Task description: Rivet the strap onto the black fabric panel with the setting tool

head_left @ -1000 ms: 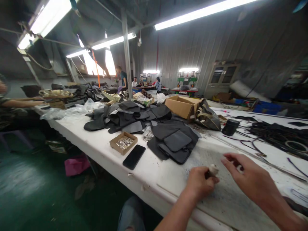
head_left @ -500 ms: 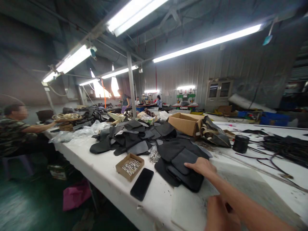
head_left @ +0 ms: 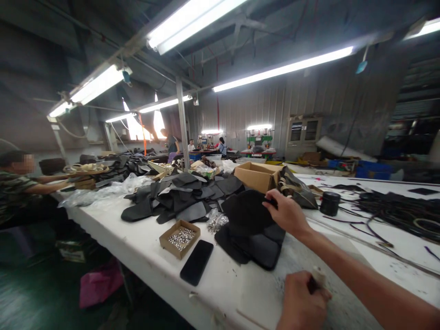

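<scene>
My right hand [head_left: 287, 213] pinches the edge of a dark piece [head_left: 244, 211], which is lifted at a slant over other black pieces [head_left: 263, 250] on the white table [head_left: 144, 243]. Nearer to me and lower in view, my left hand [head_left: 304, 298] is closed around a small whitish object [head_left: 319, 276], partly hidden by the fingers. A small cardboard box [head_left: 179, 239] of shiny metal bits and a black phone [head_left: 196, 263] lie left of the pieces. A clear bag of silvery bits [head_left: 217, 221] touches the stack's far left side.
Behind are a heap of black pieces [head_left: 182, 192], a brown carton [head_left: 257, 176] and a black spool [head_left: 330, 203]. Dark straps [head_left: 395, 208] spread across the right side. A person [head_left: 17, 183] sits at the left, arms over the table.
My right hand has risen and now lifts a dark piece it was resting on. The whitish object in my left hand has come into view. The whole scene has shifted slightly left.
</scene>
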Demonstrator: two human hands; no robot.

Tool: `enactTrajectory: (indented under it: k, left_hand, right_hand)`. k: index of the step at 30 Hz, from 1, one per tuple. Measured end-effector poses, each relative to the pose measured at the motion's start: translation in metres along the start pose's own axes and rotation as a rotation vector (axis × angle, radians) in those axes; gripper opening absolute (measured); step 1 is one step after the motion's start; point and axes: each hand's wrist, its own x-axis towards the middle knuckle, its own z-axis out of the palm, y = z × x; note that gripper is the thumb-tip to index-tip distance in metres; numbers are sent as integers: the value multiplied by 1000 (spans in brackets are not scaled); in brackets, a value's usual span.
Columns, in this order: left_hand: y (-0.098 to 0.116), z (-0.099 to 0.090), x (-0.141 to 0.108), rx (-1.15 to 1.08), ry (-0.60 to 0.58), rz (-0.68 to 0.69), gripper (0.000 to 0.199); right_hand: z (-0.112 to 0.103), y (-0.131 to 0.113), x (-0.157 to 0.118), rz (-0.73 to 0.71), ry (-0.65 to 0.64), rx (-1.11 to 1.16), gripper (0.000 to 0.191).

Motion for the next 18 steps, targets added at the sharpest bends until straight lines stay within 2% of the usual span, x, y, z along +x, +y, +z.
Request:
enactTrajectory:
  k: [3, 5, 6, 8, 11, 14, 18]
  left_hand:
    - [-3, 2, 0, -18, -5, 39, 11]
    - [-5, 2, 1, -31, -14, 49, 10]
    - [-5, 1, 1, -30, -18, 49, 10]
    - [-5, 0, 2, -1, -18, 53, 11]
    - [-5, -1, 3, 78, -2, 83, 16]
    - [-6, -2, 5, 131, -5, 119, 20]
    - [-10, -1, 8, 136, -41, 174, 16]
  right_hand:
    - [-70, -1, 7, -332, 253, 0, 16]
    - [-115, 7, -2, -466, 352, -71, 15]
    - [-134, 14, -11, -488, 376, -134, 14]
    - [-166, 31, -37, -454, 379, -278, 16]
    - [-198, 55, -86, -333, 385, -442, 34]
    - [-217, 65, -132, -222, 417, -523, 52]
    - [-228, 69, -172, 95, 259, -436, 56]
